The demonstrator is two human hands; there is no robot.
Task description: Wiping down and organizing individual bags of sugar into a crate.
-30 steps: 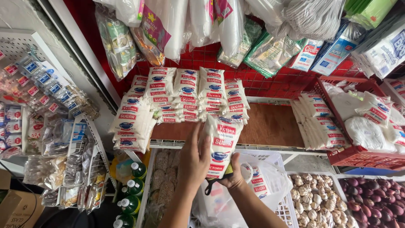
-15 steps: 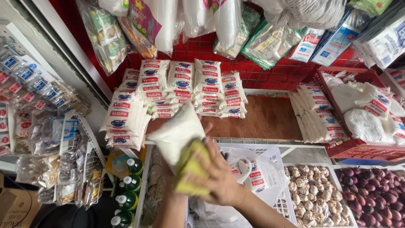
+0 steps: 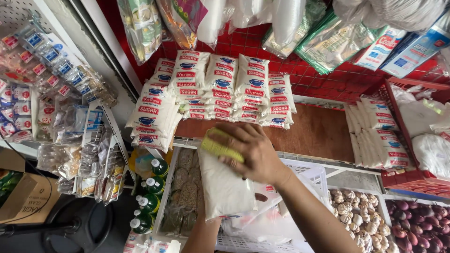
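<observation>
My right hand (image 3: 251, 152) presses a yellow cloth (image 3: 219, 146) against the top of a white bag of sugar (image 3: 225, 187). The bag is turned plain side up and held over a white plastic basket (image 3: 307, 171). My left hand is hidden beneath the bag and holds it from below. Only my left forearm (image 3: 206, 234) and one fingertip (image 3: 259, 197) show. Just beyond, stacks of matching sugar bags (image 3: 225, 86) with red and blue print stand on a brown shelf (image 3: 318, 133).
A red crate (image 3: 393, 117) with white bags stands at the right. Below it are bins of garlic (image 3: 351, 208) and red onions (image 3: 419, 220). Green bottles (image 3: 150, 189) stand at the lower left, beside racks of small hanging packets (image 3: 61, 93). More bags hang overhead.
The sugar bag was held near the shelf with its printed face up. It has since been turned plain side up and drawn back, and my right hand has slid the yellow cloth across to its top.
</observation>
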